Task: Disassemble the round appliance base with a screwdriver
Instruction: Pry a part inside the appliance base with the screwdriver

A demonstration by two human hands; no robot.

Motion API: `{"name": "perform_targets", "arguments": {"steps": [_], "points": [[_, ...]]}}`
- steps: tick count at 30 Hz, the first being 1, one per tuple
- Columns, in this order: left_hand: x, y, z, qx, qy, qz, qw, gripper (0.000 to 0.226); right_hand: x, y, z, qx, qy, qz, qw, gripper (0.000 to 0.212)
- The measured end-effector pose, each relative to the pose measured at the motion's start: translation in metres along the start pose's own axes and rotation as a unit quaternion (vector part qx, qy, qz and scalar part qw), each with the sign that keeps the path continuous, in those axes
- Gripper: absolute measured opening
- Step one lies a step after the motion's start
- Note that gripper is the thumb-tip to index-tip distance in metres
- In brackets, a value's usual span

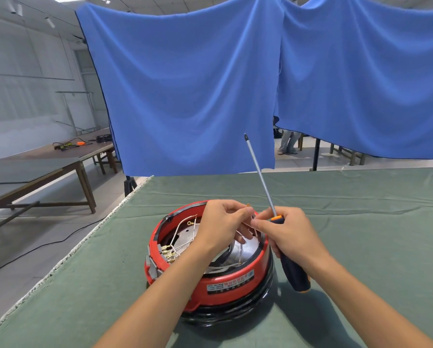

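A: Fingers (246, 213) of left hand (221, 223) pinch a thin white wire (245, 223) above the open round appliance base (210, 277). Right hand (289, 234) has its lower fingers curled round the screwdriver (294, 271) handle, shaft pointing up and away, while thumb and forefinger help at the same wire.

B: Order by size?

A: Bench (361, 197) under green cloth first. Base sits on it near the front edge, red shell over a black lower ring, metal plate (187, 234) exposed inside. Then the screwdriver, just right of the base. Then wires, then brass terminals (169, 253) clustered at the inner left wall.

B: Step in hand?

A: Looks like freeing or untangling a lead, not driving a screw. The tip is nowhere near a fastener.

B: How to do it well?

A: Grip near the connector, not mid-wire. Pull straight, no twisting. Better to set the driver down, since a half-occupied hand pinches weakly and that raised tip could swing. Keep the base from sliding on the cloth. Can't tell whether the wire's far end is attached.
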State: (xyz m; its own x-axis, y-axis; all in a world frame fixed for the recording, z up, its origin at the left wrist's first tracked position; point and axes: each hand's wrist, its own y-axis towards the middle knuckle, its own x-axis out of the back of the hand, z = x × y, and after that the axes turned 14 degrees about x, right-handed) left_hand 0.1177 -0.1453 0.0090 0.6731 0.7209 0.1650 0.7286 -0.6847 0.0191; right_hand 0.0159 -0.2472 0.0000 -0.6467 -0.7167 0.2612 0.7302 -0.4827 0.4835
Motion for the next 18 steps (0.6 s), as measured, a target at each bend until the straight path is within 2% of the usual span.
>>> {"name": "perform_targets", "arguments": {"steps": [5, 12, 15, 18], "points": [[0.002, -0.004, -0.002, 0.006, 0.001, -0.002, 1.000, 0.027, -0.001, -0.002, -0.004, -0.027, 0.000, -0.013, 1.000, 0.019], [0.003, -0.002, -0.003, 0.003, -0.015, -0.016, 1.000, 0.025, -0.005, -0.002, -0.005, -0.024, -0.005, 0.015, 1.000, 0.025], [0.005, 0.001, 0.002, -0.006, 0.098, -0.090, 0.991, 0.029, 0.000, 0.006, -0.008, -0.031, 0.014, -0.005, 0.999, 0.024], [0.012, 0.005, 0.005, 0.017, 0.294, -0.219, 0.930, 0.021, 0.011, 0.025, -0.020, -0.068, 0.016, -0.028, 0.997, 0.025]]}}
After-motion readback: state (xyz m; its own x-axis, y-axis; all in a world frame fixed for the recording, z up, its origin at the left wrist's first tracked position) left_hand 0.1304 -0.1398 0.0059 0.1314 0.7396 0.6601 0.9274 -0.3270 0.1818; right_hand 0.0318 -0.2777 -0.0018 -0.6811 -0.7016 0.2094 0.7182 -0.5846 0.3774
